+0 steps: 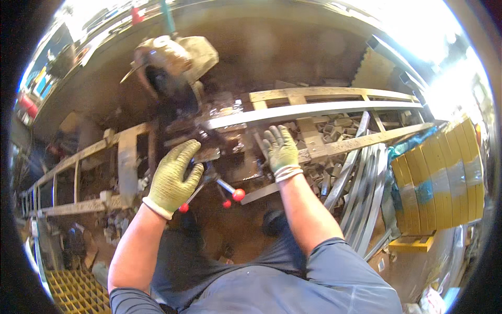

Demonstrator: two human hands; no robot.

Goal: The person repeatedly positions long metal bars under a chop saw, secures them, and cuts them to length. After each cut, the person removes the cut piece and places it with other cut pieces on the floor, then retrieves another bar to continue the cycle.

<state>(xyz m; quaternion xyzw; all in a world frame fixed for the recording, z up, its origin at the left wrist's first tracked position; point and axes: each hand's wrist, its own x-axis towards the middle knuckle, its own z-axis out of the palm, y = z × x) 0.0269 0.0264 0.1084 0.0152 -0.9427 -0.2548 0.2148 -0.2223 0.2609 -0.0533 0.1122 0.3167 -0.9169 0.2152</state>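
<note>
My left hand point(172, 180), in a yellowish-green work glove, is just above a three-spoked handle point(225, 186) with red ball knobs. Its thumb stands apart from its fingers, and nothing shows in its grasp. My right hand point(282, 149), gloved alike, hovers palm down with fingers spread to the right of the wet machine bed point(251, 167). Beyond it a long pale metal bar point(313, 111) runs from the machine towards the right, apart from both hands. The machine head point(164, 59), seemingly a cut-off saw, rises at the upper left; its working area is dark and blurred.
A support frame point(341, 146) extends right over many short metal offcuts point(335, 127). Metal lengths point(364, 192) lean beside a taped yellow stack point(435, 176). Another frame point(80, 206) stretches left. Yellow grating point(78, 290) lies at the lower left.
</note>
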